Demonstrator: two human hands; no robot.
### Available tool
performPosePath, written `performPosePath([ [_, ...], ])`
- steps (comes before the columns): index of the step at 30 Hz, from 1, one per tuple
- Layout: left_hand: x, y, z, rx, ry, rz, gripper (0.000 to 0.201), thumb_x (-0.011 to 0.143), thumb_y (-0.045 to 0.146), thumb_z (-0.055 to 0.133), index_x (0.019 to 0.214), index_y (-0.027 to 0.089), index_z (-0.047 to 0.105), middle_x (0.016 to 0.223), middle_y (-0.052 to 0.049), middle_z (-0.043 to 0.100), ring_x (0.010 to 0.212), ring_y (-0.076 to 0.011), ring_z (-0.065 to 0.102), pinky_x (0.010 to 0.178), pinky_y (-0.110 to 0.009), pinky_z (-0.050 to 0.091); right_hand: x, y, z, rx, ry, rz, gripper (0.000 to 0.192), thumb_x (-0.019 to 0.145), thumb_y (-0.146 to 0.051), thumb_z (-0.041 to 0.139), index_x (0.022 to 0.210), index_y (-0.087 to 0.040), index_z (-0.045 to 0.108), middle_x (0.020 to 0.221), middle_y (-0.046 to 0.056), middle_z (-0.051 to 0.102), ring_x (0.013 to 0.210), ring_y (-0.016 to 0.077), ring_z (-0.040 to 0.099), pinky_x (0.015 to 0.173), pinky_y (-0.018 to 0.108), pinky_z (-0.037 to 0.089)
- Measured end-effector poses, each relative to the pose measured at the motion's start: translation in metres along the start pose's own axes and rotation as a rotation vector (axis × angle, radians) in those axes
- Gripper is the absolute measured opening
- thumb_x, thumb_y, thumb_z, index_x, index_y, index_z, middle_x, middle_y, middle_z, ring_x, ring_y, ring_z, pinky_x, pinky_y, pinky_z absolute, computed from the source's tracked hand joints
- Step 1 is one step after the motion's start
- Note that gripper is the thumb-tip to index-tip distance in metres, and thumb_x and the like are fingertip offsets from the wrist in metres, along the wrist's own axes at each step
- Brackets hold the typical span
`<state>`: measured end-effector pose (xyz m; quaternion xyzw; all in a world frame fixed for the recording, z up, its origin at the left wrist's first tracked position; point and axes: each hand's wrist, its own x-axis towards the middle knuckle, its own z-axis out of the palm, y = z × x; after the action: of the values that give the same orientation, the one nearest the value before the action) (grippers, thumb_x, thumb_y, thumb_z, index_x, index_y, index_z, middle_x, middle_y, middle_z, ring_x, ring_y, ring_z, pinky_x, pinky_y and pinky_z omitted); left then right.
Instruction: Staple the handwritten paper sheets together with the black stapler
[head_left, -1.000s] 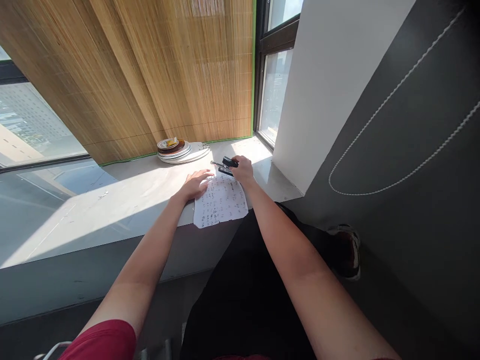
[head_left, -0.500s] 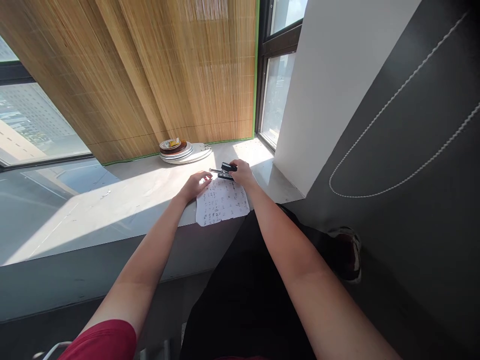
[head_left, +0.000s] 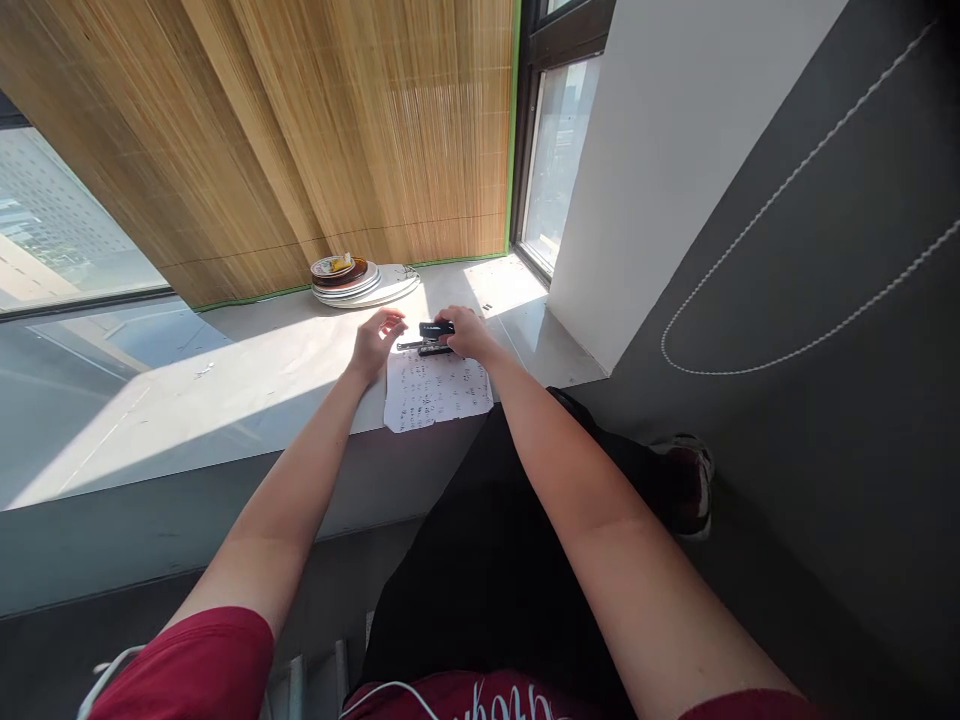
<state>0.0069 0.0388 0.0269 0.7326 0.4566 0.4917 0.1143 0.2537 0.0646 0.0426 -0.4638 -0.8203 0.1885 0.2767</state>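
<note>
A black stapler (head_left: 435,329) lies at the top edge of a handwritten sheet of paper (head_left: 439,392) on the window sill. Its top is raised from its base, and a thin metal part (head_left: 409,346) sticks out to the left. My right hand (head_left: 467,334) is closed around the stapler's right end. Just left of the metal part, my left hand (head_left: 375,342) is lifted with fingers bent and apart, and I see nothing in it. The paper's lower edge reaches the front of the sill.
Stacked plates (head_left: 349,282) stand on the sill (head_left: 247,385) by a bamboo blind (head_left: 360,130). Small dark bits (head_left: 487,307) lie behind my right hand. A white wall (head_left: 637,150) rises at the right, with a beaded cord (head_left: 705,372) hanging past it.
My left hand has risen off the paper and away from the stapler's metal part. The stapler, in my right hand, has shifted slightly left. The view has tilted down a little.
</note>
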Motion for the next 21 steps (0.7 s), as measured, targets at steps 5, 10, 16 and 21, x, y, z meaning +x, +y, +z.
performPosePath([
  [5, -0.0027, 0.0041, -0.0005, 0.036, -0.075, 0.028, 0.021, 0.094, 0.043, 0.079, 0.102, 0.024, 0.076, 0.100, -0.005, 0.081, 0.087, -0.0243, 0.075, 0.080, -0.039, 0.054, -0.0027, 0.0005, -0.0031, -0.006, 0.016, -0.004, 0.033, 0.091, -0.009, 0.071, 0.120, -0.023, 0.079, 0.127, 0.009, 0.075, 0.125, 0.0322, 0.063, 0.107, 0.050, 0.050],
  [10, -0.0030, 0.0057, -0.0015, 0.065, -0.134, 0.072, 0.017, 0.094, 0.040, 0.079, 0.094, 0.024, 0.077, 0.097, -0.005, 0.082, 0.087, -0.0257, 0.076, 0.081, -0.040, 0.053, -0.0020, 0.0008, -0.0032, -0.001, 0.009, 0.010, 0.032, 0.090, -0.010, 0.073, 0.118, -0.024, 0.080, 0.126, 0.008, 0.075, 0.123, 0.0311, 0.064, 0.105, 0.047, 0.049],
  [16, -0.0044, 0.0070, -0.0015, 0.047, -0.154, 0.081, 0.018, 0.092, 0.040, 0.084, 0.100, 0.025, 0.083, 0.094, -0.005, 0.084, 0.087, -0.0266, 0.078, 0.085, -0.042, 0.056, -0.0019, -0.0001, -0.0055, -0.012, 0.005, 0.009, 0.031, 0.091, -0.012, 0.075, 0.120, -0.024, 0.081, 0.128, 0.009, 0.077, 0.123, 0.0317, 0.066, 0.107, 0.049, 0.050],
  [21, -0.0040, 0.0035, -0.0012, 0.001, -0.155, 0.074, 0.019, 0.089, 0.043, 0.086, 0.094, 0.024, 0.085, 0.097, -0.007, 0.086, 0.093, -0.0289, 0.079, 0.086, -0.045, 0.059, -0.0029, -0.0016, -0.0078, -0.009, 0.001, 0.011, 0.030, 0.090, -0.013, 0.076, 0.118, -0.024, 0.082, 0.129, 0.009, 0.077, 0.123, 0.0317, 0.066, 0.106, 0.048, 0.050],
])
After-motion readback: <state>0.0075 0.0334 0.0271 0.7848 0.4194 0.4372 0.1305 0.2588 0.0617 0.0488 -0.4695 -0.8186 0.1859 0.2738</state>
